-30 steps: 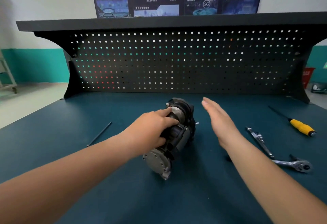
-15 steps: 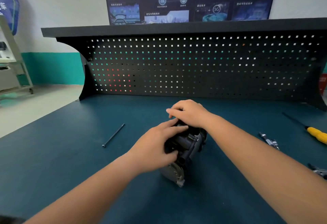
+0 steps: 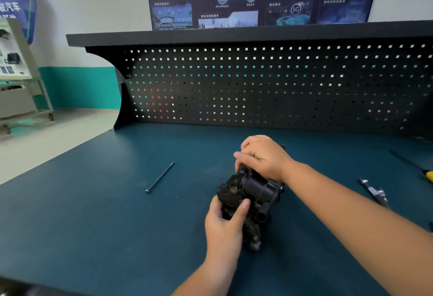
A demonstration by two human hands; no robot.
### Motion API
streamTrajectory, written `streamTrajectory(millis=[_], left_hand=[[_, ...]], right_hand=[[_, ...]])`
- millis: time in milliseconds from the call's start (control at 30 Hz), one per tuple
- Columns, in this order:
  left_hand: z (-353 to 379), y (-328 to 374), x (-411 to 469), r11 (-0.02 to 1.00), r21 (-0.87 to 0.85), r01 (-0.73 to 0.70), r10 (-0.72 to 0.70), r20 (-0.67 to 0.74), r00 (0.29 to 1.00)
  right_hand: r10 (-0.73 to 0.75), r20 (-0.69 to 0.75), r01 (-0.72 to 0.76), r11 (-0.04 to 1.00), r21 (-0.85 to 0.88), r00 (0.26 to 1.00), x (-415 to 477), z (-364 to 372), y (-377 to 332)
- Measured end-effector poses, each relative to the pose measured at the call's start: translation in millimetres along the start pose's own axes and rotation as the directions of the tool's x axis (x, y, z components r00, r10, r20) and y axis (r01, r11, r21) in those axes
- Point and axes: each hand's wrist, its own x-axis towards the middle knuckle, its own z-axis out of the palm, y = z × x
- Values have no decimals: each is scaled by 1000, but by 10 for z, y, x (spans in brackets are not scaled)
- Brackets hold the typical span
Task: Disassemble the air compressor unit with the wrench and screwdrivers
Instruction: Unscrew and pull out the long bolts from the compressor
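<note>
Step in hand, as judged: the air compressor unit is being gripped and positioned bare-handed; no tool is engaged. The unit lies on its side on the worktop, with its long axis running away from the viewer.

Left hand: set on the near end of the unit, fingers curled round the housing, thumb laid across its upper face. Right hand: set over the far end, fingers curled down over it, knuckles up. What lies under the right palm is hidden.

Materials noted: the unit is black and cast-looking, with a dull greasy sheen. Stubby cylinders and a short open tube port on its right flank are seen, and a paler metal cap at its near end. The worktop is dark teal and matt.

A long dark bolt, thin and straight with a small head, lies well to the left of the unit; one fastener is judged already out. Well to the right of the unit lies a chrome wrench; further right lies a yellow-handled screwdriver, cut by the frame edge.

Next move, as judged: a fastener is to be turned into reach, and one hand freed for a tool while the other stops the casting from rolling.
</note>
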Motion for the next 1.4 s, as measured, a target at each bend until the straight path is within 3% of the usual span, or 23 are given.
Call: streamTrajectory(millis=[100,200,333,400,467,533,567,633,700,867,1067,1267,1333,1400], left_hand=[[-13,8,-11,997,37,-63,63,2,998],[18,30,-38,966,189,-174,167,53,985],[98,91,-92,904,291,-313,290,122,949],[116,87,-112,879,311,-361,326,162,932],[145,79,-136,841,336,-423,367,220,904],[193,72,-165,761,380,-526,437,299,848],[219,64,-175,710,402,-578,476,330,815],[255,41,-182,621,436,-651,536,370,759],[272,12,-184,518,492,-699,572,408,711],[319,-55,-229,189,621,-760,597,542,591],[396,-13,-265,-33,685,-728,419,670,612],[393,77,-214,-3,637,-771,292,738,609],[356,96,-184,41,581,-813,278,775,568],[277,99,-94,154,468,-870,338,803,491]], right_hand=[[-26,-101,33,997,70,995,-140,-20,23],[-37,-288,86,983,160,957,-374,-24,86],[199,-581,45,925,378,789,-578,5,119],[415,-565,-139,874,467,713,-605,6,140],[614,-431,-329,753,569,661,-666,-12,211],[740,-360,-407,633,658,569,-778,-19,292],[782,-366,-358,575,735,504,-845,-8,335],[845,-378,-123,451,884,378,-948,28,379],[871,-366,-13,391,920,329,-1036,58,431],[827,-309,-66,382,922,469,-1084,204,544],[787,-215,-125,346,930,579,-916,374,662],[805,-149,-168,295,941,574,-886,426,728],[803,-103,-224,283,933,586,-888,410,717],[804,-46,-249,238,939,593,-904,360,698]])
